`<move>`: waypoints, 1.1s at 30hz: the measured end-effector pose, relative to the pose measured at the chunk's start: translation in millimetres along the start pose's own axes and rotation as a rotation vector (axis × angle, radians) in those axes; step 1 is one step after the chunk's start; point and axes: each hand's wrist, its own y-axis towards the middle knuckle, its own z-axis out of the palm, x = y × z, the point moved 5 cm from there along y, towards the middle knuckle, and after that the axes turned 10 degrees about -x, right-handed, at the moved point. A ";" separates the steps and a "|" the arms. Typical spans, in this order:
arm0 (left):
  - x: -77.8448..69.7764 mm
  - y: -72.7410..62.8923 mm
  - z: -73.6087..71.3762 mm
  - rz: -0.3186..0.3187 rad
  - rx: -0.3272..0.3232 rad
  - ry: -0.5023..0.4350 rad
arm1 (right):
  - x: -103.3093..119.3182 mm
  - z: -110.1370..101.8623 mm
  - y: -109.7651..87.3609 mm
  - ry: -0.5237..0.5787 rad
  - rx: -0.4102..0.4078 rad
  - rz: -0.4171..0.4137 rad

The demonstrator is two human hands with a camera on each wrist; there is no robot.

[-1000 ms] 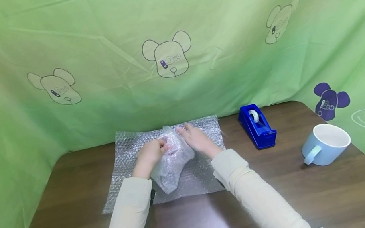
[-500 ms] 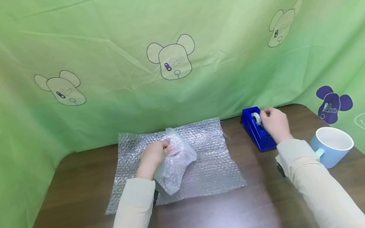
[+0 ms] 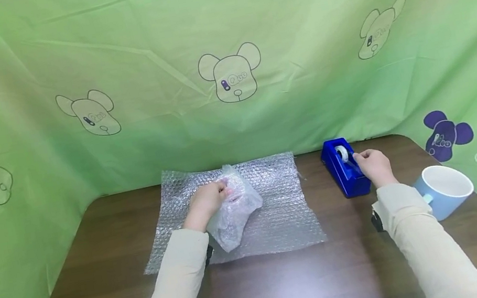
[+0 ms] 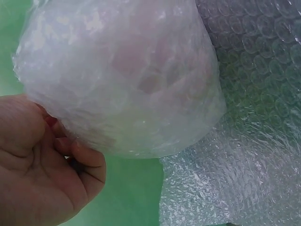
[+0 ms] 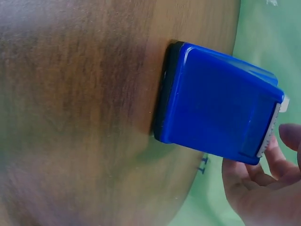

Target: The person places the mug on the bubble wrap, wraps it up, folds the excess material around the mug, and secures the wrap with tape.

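Note:
On a flat bubble wrap sheet (image 3: 285, 226) lies a bundle wrapped in bubble wrap (image 3: 232, 224), its contents blurred by the plastic. My left hand (image 3: 207, 202) holds the bundle at its upper left side, with fingers curled against the wrap; in the left wrist view the bundle (image 4: 131, 84) bulges above that hand (image 4: 47, 165). My right hand (image 3: 375, 166) is at the right side of a blue tape dispenser (image 3: 348, 177), thumb and finger pinching at the clear tape, which hardly shows. In the right wrist view its fingers (image 5: 233, 181) curl beside the dispenser's toothed cutter (image 5: 269, 132).
A light blue mug (image 3: 445, 192) stands upright just right of my right forearm. The wooden table (image 3: 287, 289) ends at a green printed cloth (image 3: 171, 145) hung behind and along both sides.
My right hand has left the bundle, gone right to the tape roll, then shifted slightly along the dispenser toward its front. My left hand keeps its hold on the bundle.

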 end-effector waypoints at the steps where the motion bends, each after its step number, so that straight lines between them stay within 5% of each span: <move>1: 0.1 0.2 0.7 -0.003 0.001 0.000 | 0.9 0.0 0.3 -0.012 -0.003 -0.007; 10: -1.3 -0.6 4.3 -0.007 0.000 0.006 | 4.7 1.3 2.9 -0.117 0.039 -0.092; 14: -2.6 -1.5 4.5 -0.011 -0.004 -0.011 | 0.4 3.1 3.6 -0.071 0.078 -0.044; 23: 0.0 -1.8 4.0 -0.023 -0.001 -0.022 | -8.6 11.5 6.7 0.291 0.213 0.253; 33: -1.0 0.3 2.7 -0.009 0.001 -0.003 | -11.5 9.9 7.7 0.585 0.325 0.402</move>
